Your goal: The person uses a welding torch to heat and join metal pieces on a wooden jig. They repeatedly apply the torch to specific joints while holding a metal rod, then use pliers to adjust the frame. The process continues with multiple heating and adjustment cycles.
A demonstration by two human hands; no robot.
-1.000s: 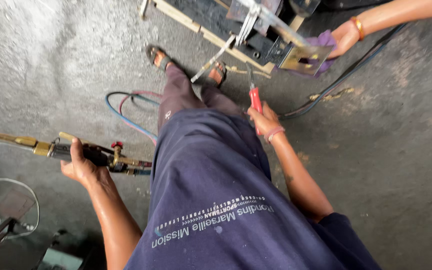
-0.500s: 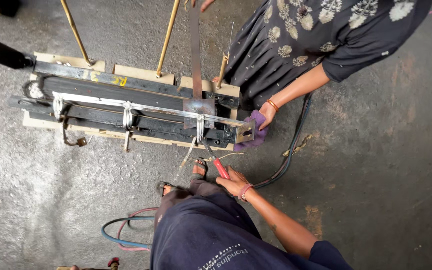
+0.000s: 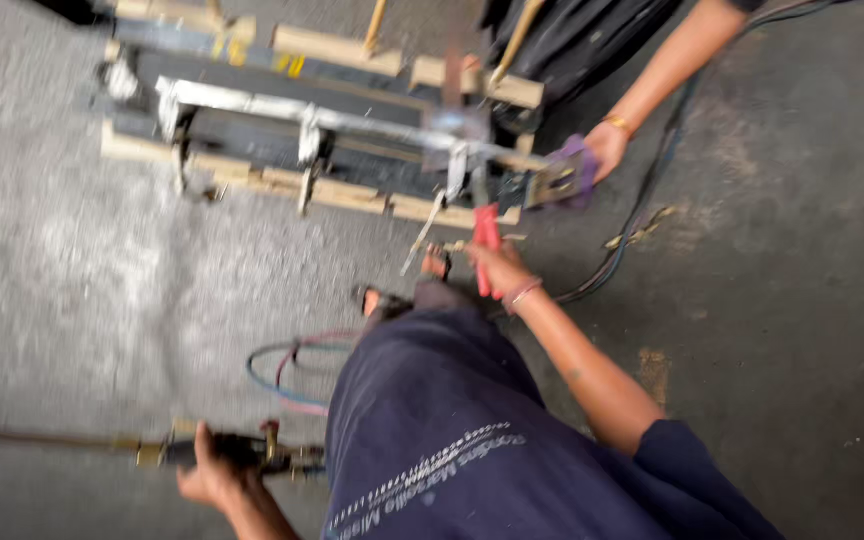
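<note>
**Pliers up by the frame, torch low at the left**

While the right hand (image 3: 500, 268) grips red-handled pliers (image 3: 487, 245) pointing up-frame at the long metal-and-wood frame (image 3: 352, 130), the left hand (image 3: 210, 472) wraps a brass gas torch (image 3: 252, 455) lying crosswise at lower left. A co-worker's hand (image 3: 604, 150) steadies the frame's right end. Since half a second ago, the view has dropped and the torch has come fully into sight.

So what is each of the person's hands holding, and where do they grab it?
The left hand grips a gas torch around its valve body. The right hand holds red-handled pliers by the handles.
</note>
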